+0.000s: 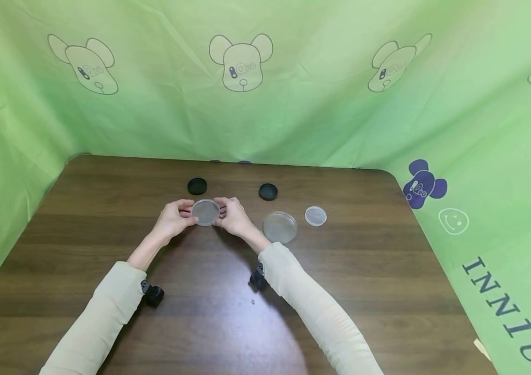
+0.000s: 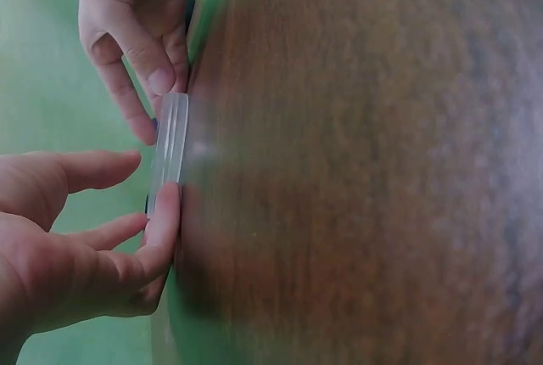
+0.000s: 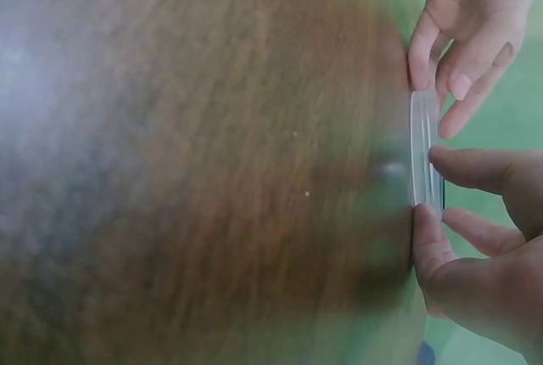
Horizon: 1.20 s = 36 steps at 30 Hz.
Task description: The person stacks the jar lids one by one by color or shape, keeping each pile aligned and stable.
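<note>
Head view: clear, round, shallow plastic dish (image 1: 205,212) between left hand (image 1: 173,219) and right hand (image 1: 234,216), pinched at opposite rim edges by both, about equally near to each; circular, without long axis. Just beyond, black round cap (image 1: 197,186). Over brown wooden table (image 1: 200,338); cannot tell whether touching.

**Covered, cropped or unclear**

In the head view, your right wrist (image 1: 257,238) covers a little of the wide clear dish's (image 1: 281,227) near rim, and some fingertips of your left hand (image 1: 174,217) and right hand (image 1: 234,216) disappear behind the round clear dish (image 1: 205,212). The bottom edge cuts off your left sleeve (image 1: 94,323) and right sleeve (image 1: 317,302). You can't identify the tiny speck (image 1: 253,302) on the table (image 1: 350,312), or the pale thing (image 1: 482,349) by its right side. Both wrist views blur the tabletop and crop both hands.
</note>
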Each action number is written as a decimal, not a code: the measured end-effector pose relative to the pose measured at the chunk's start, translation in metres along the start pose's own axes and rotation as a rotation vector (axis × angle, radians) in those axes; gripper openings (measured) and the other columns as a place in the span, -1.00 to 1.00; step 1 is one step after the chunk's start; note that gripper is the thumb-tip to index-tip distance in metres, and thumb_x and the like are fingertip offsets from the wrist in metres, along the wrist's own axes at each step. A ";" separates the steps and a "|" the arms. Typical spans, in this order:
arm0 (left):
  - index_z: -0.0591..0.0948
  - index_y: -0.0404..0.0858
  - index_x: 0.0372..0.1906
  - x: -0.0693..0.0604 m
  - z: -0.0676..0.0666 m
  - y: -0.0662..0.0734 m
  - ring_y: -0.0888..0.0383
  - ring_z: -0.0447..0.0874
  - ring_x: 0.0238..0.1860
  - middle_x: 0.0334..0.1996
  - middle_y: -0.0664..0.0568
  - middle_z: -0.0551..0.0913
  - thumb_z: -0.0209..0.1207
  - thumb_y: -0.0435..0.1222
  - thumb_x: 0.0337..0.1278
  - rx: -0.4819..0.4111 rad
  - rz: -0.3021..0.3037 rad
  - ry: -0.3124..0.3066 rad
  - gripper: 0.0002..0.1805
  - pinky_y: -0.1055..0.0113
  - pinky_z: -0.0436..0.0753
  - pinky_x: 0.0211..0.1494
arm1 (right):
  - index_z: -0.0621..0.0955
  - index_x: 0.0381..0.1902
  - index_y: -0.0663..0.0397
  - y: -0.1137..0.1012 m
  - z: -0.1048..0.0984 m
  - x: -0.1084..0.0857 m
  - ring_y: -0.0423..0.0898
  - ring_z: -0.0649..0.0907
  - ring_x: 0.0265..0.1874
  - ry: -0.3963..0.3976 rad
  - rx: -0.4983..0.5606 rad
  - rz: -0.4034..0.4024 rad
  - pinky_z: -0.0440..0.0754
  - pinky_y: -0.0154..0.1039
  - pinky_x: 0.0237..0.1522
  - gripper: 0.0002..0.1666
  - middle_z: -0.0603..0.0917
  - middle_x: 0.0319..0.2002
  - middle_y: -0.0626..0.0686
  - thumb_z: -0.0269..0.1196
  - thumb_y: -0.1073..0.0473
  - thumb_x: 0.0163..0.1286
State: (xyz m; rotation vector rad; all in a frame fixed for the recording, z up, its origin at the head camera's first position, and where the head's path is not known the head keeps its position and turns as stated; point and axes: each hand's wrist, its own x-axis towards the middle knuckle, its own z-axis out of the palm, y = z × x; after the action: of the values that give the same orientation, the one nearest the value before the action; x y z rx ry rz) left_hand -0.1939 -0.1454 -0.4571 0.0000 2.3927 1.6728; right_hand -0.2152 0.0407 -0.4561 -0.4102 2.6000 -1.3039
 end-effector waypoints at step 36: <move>0.36 -0.50 0.28 -0.004 0.005 0.001 -0.11 0.45 -0.01 0.01 -0.32 0.42 0.23 -0.64 -0.01 -0.144 0.028 -0.012 -0.35 0.56 0.52 -0.24 | 0.46 0.26 0.27 0.003 -0.011 -0.008 0.06 0.60 -0.08 -0.045 0.227 0.040 0.61 -0.32 -0.15 -0.27 0.46 0.01 0.24 0.34 0.56 0.08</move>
State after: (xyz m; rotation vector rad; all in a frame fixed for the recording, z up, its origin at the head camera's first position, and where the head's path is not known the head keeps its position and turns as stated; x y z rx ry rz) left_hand -0.1890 -0.1410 -0.4572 0.0204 2.2681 1.8490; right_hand -0.2115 0.0537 -0.4518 -0.3418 2.3762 -1.5351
